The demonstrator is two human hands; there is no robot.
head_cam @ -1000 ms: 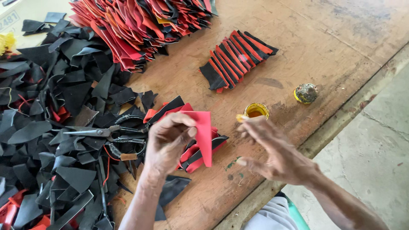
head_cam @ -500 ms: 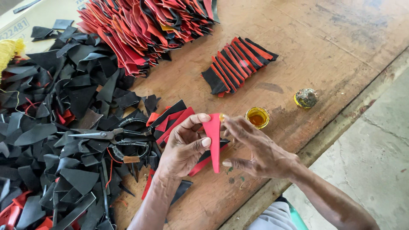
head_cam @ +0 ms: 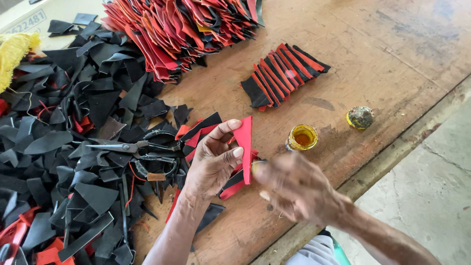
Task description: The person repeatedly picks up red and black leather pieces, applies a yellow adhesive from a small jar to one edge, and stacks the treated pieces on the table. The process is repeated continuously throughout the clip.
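The right hand point(head_cam: 294, 189) is motion-blurred, its fingertips indistinct against the red strip point(head_cam: 245, 147).

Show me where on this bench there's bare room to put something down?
Bare wood table lies right of the fanned red-and-black strips, beyond the open glue jar and its lid. The left side is crowded: black scraps, scissors, the stacked pile.

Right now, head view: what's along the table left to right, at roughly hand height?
Black offcut pile → scissors → left hand → red piece it holds → right hand, blurred → small open jar of yellow liquid → its lid.
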